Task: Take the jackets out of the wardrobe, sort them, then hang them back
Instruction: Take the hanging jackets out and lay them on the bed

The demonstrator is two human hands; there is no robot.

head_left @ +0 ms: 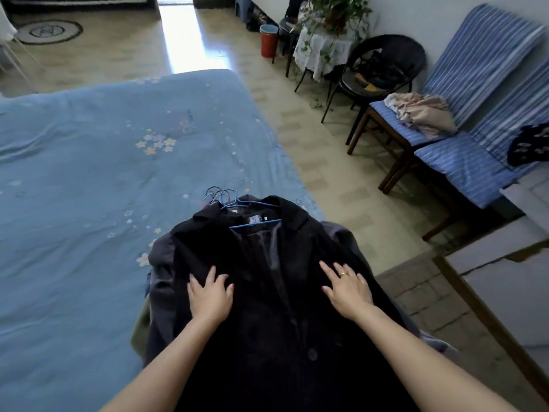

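Black jacket (pixel 267 292) on blue hanger (pixel 252 214) tops jacket pile at lower centre, left hand (pixel 209 295) and right hand (pixel 347 288) flat, fingers spread, pressing it; blue bed (pixel 104 159) left, striped chairs (pixel 463 114) upper right.

Bedroom in a home, as I read it: bed (pixel 104 150) (blue floral cover), striped chairs (pixel 445 156), potted plant (pixel 335 10).
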